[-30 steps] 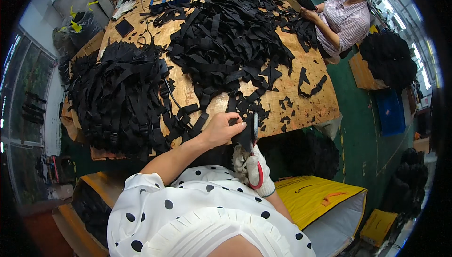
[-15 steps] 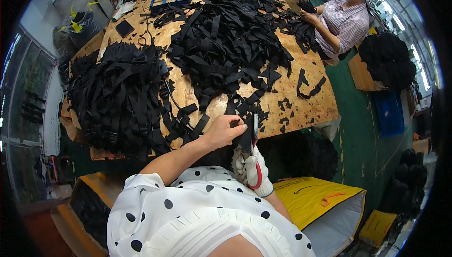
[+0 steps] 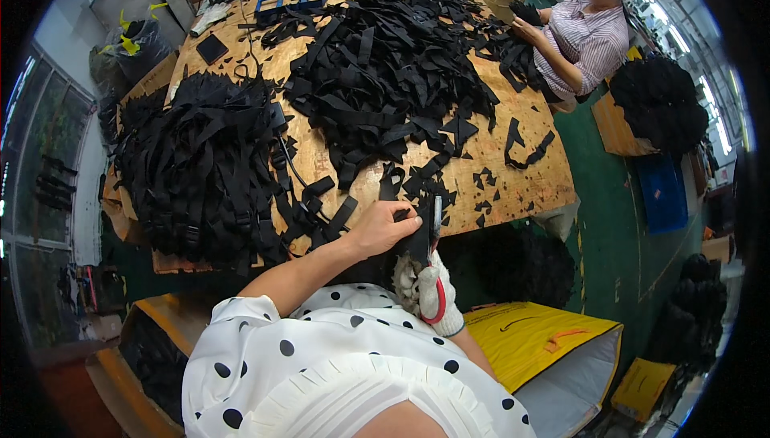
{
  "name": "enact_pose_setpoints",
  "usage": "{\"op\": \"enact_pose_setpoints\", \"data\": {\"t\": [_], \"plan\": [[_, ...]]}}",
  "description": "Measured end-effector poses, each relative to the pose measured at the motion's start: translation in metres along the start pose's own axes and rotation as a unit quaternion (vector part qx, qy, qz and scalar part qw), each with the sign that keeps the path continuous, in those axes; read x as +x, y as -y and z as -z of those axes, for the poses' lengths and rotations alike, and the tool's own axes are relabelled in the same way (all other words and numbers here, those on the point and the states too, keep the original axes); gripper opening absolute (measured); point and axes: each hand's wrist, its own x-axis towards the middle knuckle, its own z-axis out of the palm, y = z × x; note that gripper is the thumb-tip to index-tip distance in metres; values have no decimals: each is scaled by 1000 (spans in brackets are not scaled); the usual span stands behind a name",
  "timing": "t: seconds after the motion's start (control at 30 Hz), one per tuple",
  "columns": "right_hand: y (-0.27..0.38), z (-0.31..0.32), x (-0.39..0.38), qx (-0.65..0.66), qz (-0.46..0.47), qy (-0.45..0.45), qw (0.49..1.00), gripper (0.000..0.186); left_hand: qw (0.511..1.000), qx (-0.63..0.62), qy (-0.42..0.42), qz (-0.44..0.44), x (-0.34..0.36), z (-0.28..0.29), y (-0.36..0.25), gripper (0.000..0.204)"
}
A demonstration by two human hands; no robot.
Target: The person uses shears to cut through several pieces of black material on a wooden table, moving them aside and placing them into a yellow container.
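Observation:
Bare, my left hand [image 3: 383, 229] is closed in a pinch on a piece of black webbing strap [image 3: 414, 244] at the table's front edge. Part of the strap loops up over the edge, and the rest is hidden by my fingers. Close by on the right, my right hand [image 3: 446, 314], in a white knit glove, grips scissors [image 3: 437, 215] with red handles. Their blades point away from me, just right of the strap. Whether the blades touch it I cannot tell. Small black offcuts [image 3: 427, 188] lie on the wood beyond my hands.
A large heap of black straps [image 3: 393, 77] covers the middle of the wooden table [image 3: 521, 193]. Another strap pile [image 3: 192, 165] with buckles is at left. A co-worker [image 3: 589, 37] stands at far right, holding black pieces. A yellow bag [image 3: 537, 334] gapes beside my right arm.
The strap at my left fingers has shifted, and a loop of it now shows beyond the hand. My left hand has dropped slightly toward me; the scissors have barely moved.

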Motion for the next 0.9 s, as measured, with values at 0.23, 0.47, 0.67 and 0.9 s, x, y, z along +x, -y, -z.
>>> {"op": "enact_pose_setpoints", "data": {"t": [0.23,0.47,0.67,0.9], "plan": [[-3,3,0,-21,-15,5,1000,61,999,-1,2,43,-2,1,-9,17],[-35,27,-4,-152,47,9,987,56,995,-44,13,89,-2,4,-15,16],[-10,16,-2,-189,45,22,981,70,997,-16,-1,75,0,9,-4,17],[2,6,-7,1,-53,10,999,53,995,-38,6,87,1,6,0,15]]}}
